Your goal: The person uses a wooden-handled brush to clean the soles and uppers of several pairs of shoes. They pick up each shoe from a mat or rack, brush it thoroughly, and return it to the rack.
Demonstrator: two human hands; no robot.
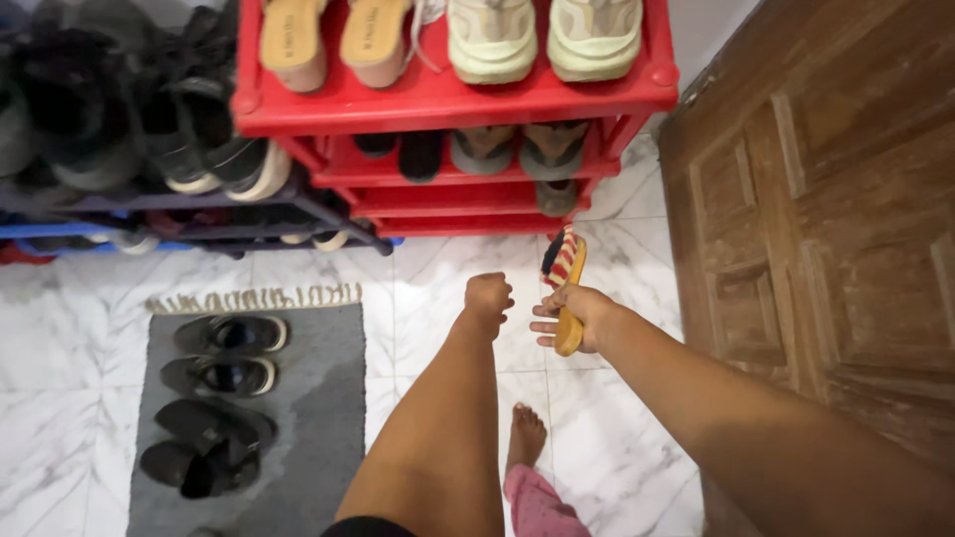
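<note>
Red shoe rack (pixel 438 104), grey mat (pixel 318 418), white marbled floor (pixel 60 348)

Both my bare arms reach forward and down, close together. My left hand (pixel 487 295) is curled into a loose fist, empty, knuckles forward. My right hand (pixel 575 316) sits just beside it, fingers wrapped in a grip, palm turned inward, wrist straight.
</note>
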